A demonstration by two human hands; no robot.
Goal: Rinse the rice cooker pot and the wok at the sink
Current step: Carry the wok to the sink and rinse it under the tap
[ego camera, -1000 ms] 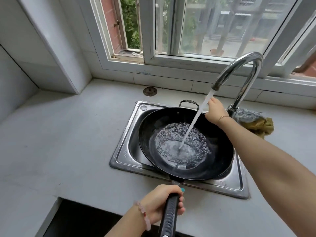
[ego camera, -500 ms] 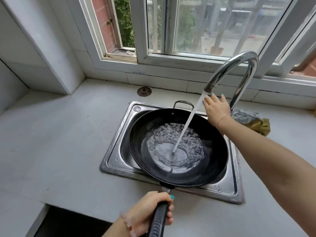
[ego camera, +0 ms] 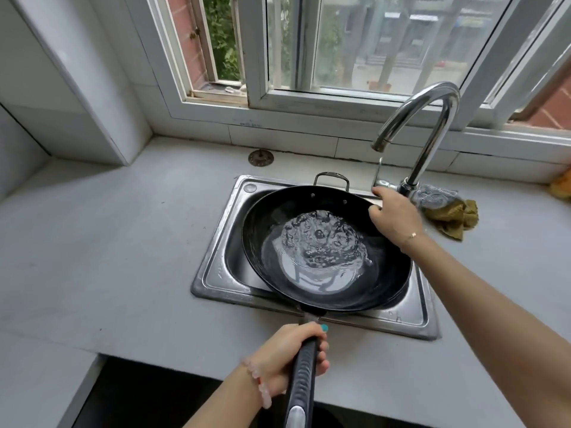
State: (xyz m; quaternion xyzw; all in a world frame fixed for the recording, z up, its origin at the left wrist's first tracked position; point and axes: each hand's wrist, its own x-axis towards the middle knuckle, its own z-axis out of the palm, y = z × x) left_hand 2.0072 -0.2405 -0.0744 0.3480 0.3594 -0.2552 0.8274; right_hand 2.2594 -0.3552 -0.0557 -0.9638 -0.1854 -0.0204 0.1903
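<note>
The wok (ego camera: pixel 327 248) sat over the steel sink (ego camera: pixel 216 273), its black bowl covering most of the basin and holding a shallow pool of rippled water (ego camera: pixel 321 245). Only a narrow strip of basin wall showed on the sink's left side, between the wok's rim and the sink's flange; on the sink's right side the wok's rim reached nearly to the flange. The small loop handle (ego camera: pixel 331 178) on the wok's far rim stood just above the sink's back edge. To the left of the sink the pale countertop (ego camera: pixel 108 242) lay broad and bare as far as the tiled wall; nearer to me than the sink it ended at a straight front edge with a dark gap below.

My left hand (ego camera: pixel 290 359) was closed around the wok's long black handle (ego camera: pixel 301 384), which stuck out past the sink's front rim and over the counter's edge, my thumb lying on top.

My right hand (ego camera: pixel 395 217) reached across the sink's right rear corner, wrist above the wok's rim, fingers curled at the lever beside the base of the faucet (ego camera: pixel 432 128); I could not tell whether they gripped it. The spout arched above the sink's back edge. A crumpled cloth (ego camera: pixel 454 217) lay just right of the sink, beside the faucet's base.
</note>
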